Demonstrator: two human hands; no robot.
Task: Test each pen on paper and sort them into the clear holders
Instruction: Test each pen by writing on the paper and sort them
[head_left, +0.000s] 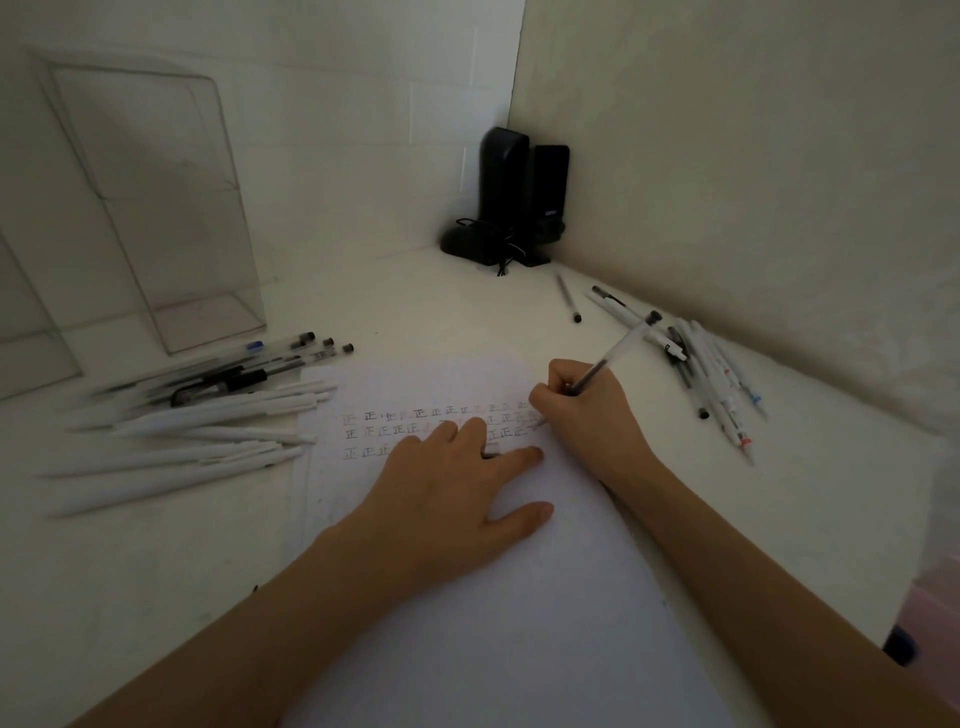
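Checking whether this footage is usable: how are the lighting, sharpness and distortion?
Head view: dim, flat light; wide-angle distortion bends the wall corner and the clear holder; white pens at the left edge look smeared; the right hand and its pen are fairly sharp; marks on the paper are faint.

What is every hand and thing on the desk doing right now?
Right hand: grips a pen, tip at the paper.
Left hand: flat, pressing the paper.
Paper: lying flat, three rows of marks.
Clear holder: upright, empty.
Left pens: lying loose on table.
Right pens: heaped beside wall.
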